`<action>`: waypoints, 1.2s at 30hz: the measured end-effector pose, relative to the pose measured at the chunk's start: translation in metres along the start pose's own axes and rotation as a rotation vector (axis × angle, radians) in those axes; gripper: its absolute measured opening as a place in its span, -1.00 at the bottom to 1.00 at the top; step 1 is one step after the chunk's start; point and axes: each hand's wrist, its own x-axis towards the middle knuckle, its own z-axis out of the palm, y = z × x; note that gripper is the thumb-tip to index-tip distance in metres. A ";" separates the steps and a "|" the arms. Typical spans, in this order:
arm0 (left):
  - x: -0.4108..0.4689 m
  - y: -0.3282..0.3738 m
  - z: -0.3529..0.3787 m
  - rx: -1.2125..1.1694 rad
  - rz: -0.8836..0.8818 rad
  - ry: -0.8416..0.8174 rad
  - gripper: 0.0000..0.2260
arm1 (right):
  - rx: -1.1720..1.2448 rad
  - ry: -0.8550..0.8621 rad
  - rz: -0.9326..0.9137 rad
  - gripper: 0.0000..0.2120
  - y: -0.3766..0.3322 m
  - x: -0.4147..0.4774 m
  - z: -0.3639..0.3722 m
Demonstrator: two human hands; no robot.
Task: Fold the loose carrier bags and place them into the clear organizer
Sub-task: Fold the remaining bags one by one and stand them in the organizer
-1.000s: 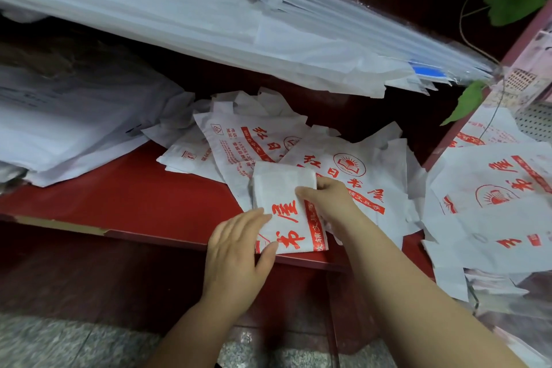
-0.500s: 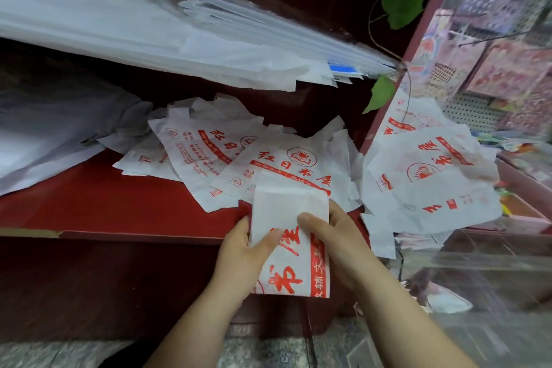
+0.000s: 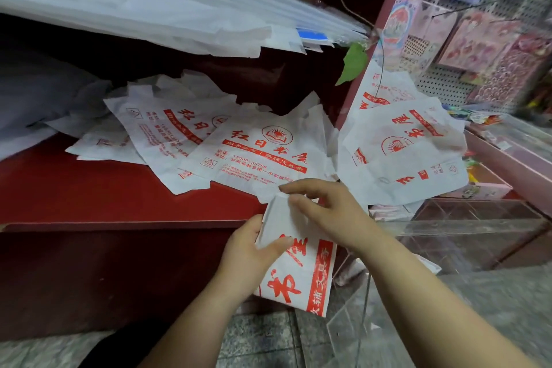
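Fingers [image 3: 304, 187] of the right hand [image 3: 331, 212] rest loosely spread on the far end of the folded bag [image 3: 298, 275]. The left hand [image 3: 245, 260] pinches its left edge. Its long axis runs near to far. The clear organizer [image 3: 466, 222] lies to the right, nearer the right hand.

shelf [image 3: 74, 188] bare at left; loose bags [image 3: 263, 155] crowd its right
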 end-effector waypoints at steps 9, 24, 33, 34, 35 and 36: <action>0.004 -0.005 -0.004 -0.124 -0.054 0.055 -0.88 | 0.120 0.151 0.000 -0.76 0.012 -0.009 0.002; 0.001 -0.011 0.003 -0.156 -0.218 0.047 -0.88 | -0.346 0.358 -0.487 -0.81 0.081 -0.081 0.041; 0.001 -0.014 0.015 -0.460 -0.315 -0.107 -0.83 | 0.238 0.482 0.003 -0.87 0.082 -0.085 0.049; 0.001 -0.014 0.017 -0.482 -0.315 -0.110 -0.83 | 0.321 0.488 0.087 -0.90 0.080 -0.085 0.048; 0.001 -0.015 0.019 -0.485 -0.311 -0.114 -0.84 | 0.403 0.493 0.149 -0.90 0.080 -0.084 0.048; 0.000 -0.015 0.021 -0.467 -0.308 -0.127 -0.80 | 0.485 0.496 0.184 -0.87 0.080 -0.084 0.047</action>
